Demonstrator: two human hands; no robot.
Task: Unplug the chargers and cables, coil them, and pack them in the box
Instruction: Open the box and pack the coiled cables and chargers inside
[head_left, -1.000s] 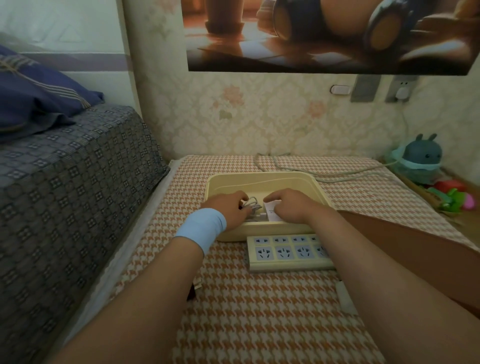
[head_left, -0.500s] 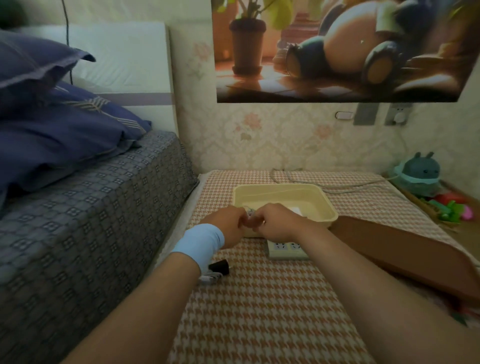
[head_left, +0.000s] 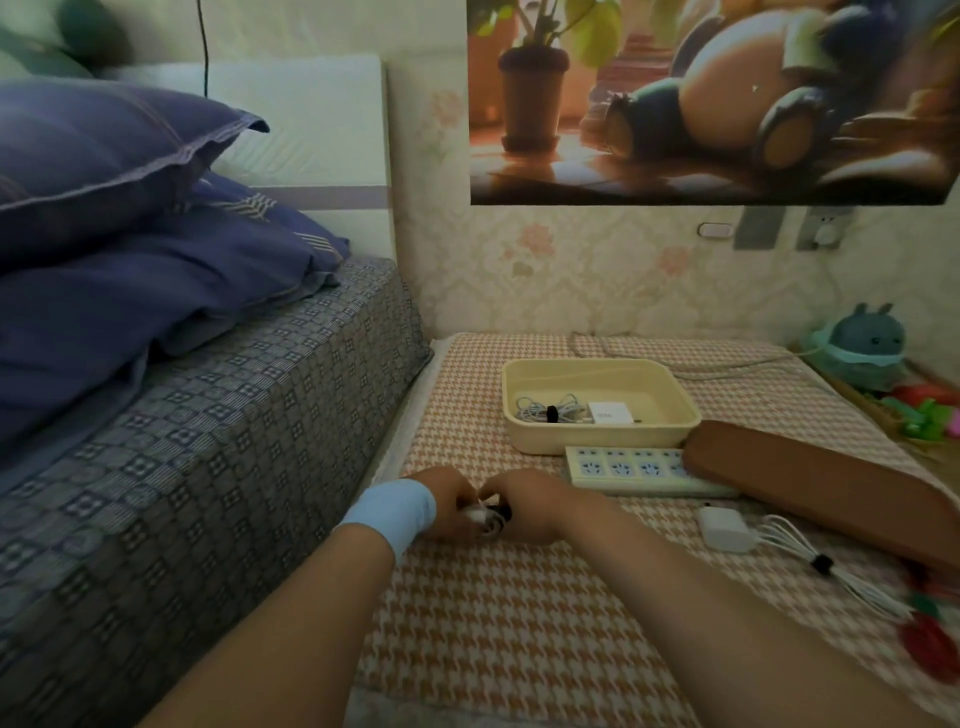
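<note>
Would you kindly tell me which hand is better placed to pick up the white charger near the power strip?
Probably the right hand: the white charger lies to the right, beside that forearm; the left hand would have to cross over. Both now hold a cable bundle.

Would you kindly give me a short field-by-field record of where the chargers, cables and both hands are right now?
box: cream plastic box, holds coiled grey cable and white charger block
power strip: cream power strip, just in front of the box, visible sockets empty
left hand: grips small white-and-black cable bundle
right hand: grips the same bundle
unpacked: white charger with tied white cable, on the houndstooth cloth right of the hands
</note>
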